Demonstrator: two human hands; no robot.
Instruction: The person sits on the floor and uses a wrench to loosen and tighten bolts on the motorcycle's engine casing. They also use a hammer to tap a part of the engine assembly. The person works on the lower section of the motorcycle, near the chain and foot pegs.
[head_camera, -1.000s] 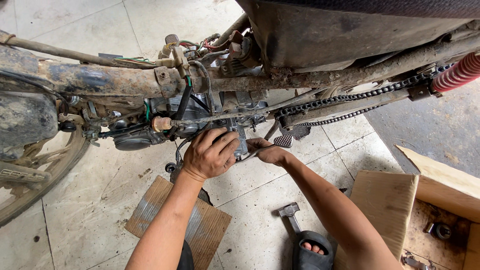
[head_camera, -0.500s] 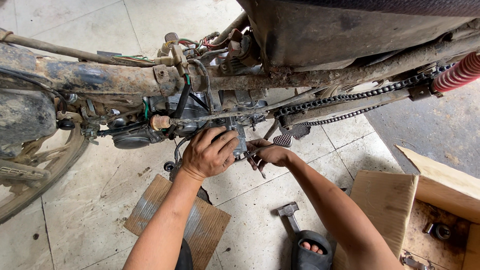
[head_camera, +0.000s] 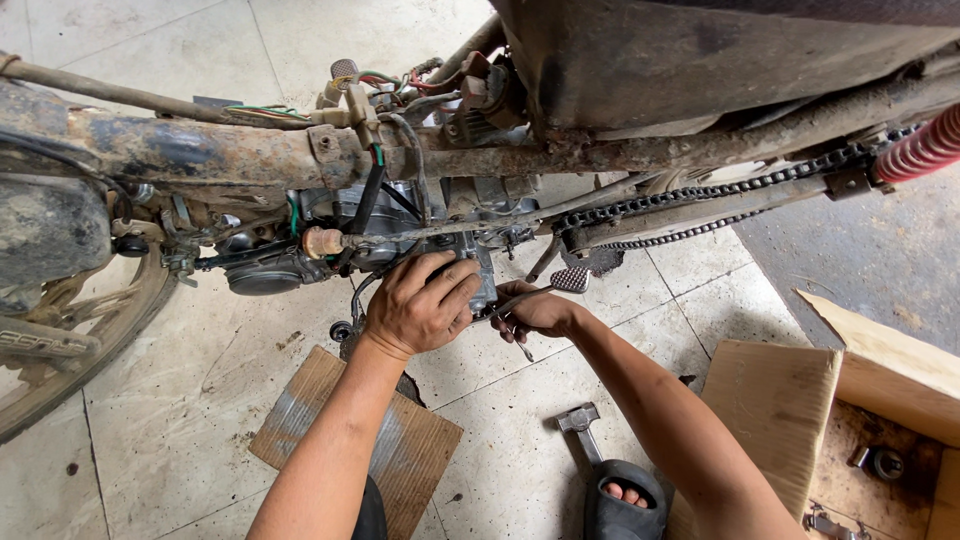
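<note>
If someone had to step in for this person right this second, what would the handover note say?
Left hand: pressed on the engine case under the rusty motorcycle frame, gripping nothing separate that I can see.
Right hand: beside the case, fingers closed on a thin metal tool.
Nearby: drive chain, cardboard sheet and a hammer-like tool on the floor.
Done or left: cannot tell; the work spot is hidden by the hands.

The floor (head_camera: 200, 440) is pale stone tile, grimy and stained, with dark grout lines crossing it. Toward its right edge the tile gives way to a grey concrete strip (head_camera: 860, 270). Flattened cardboard (head_camera: 770, 420) lies at the lower right corner. Soft, even daylight falls over everything, leaving only faint shadows.
</note>
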